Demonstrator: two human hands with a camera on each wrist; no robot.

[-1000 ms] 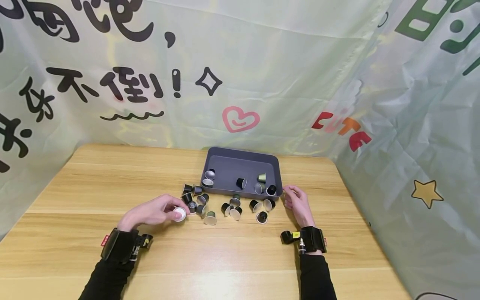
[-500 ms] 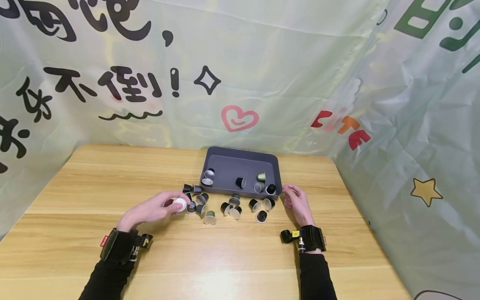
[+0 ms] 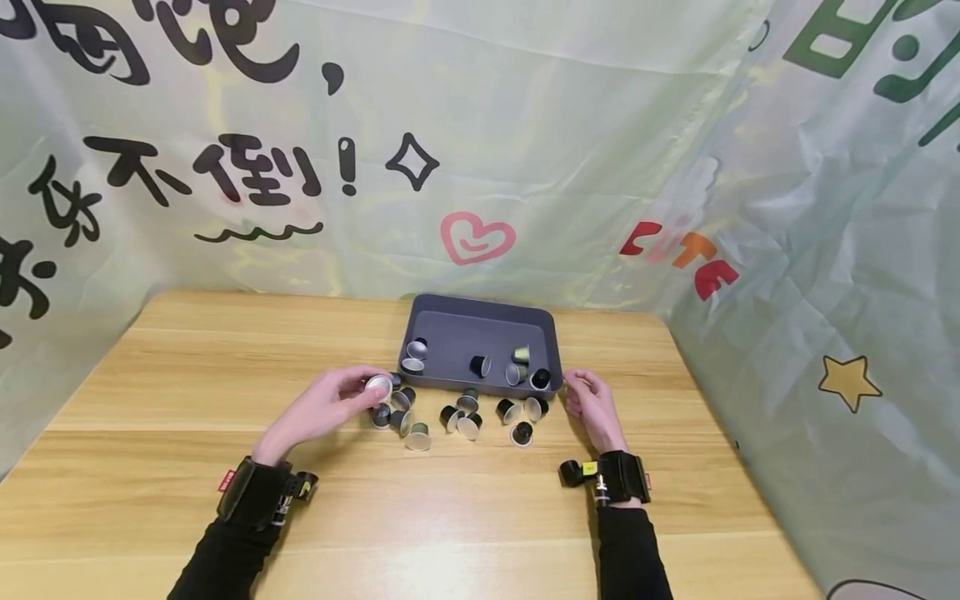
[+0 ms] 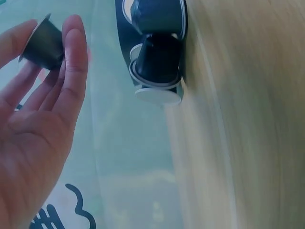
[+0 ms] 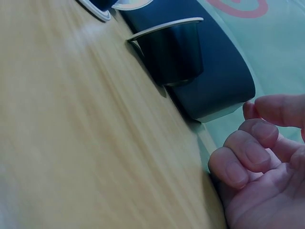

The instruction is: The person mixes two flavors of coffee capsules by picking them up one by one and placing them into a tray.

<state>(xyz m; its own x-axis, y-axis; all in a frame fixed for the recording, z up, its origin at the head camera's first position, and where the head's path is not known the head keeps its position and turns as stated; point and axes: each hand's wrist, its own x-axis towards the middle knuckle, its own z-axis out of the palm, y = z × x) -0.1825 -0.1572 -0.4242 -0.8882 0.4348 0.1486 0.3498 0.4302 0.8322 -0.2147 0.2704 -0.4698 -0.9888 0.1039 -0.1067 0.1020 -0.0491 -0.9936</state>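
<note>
Between the fingers of my left hand [image 3: 326, 404] is a dark coffee capsule [image 4: 45, 45], its pale lid facing the head camera. This hand is just left of the tray's front left corner, above other capsules. My right hand [image 3: 596, 408] is at the front right corner of the dark grey baking tray [image 3: 465, 321]. Its thumb and a fingertip pinch the rim there, while the other fingers [image 5: 245, 152] are curled. Several capsules lie inside the tray, including a black one [image 3: 480, 365] and a green one [image 3: 521, 354].
More capsules lie on the wooden table [image 3: 480, 517] along the tray's front side, among them a green one [image 3: 418, 436] and a black one [image 3: 522, 432]. A printed cloth [image 3: 562, 150] hangs behind the table and along its right side.
My left hand has carried the capsule right and away from me, closer to the tray's left front corner. My right hand has stayed at the tray.
</note>
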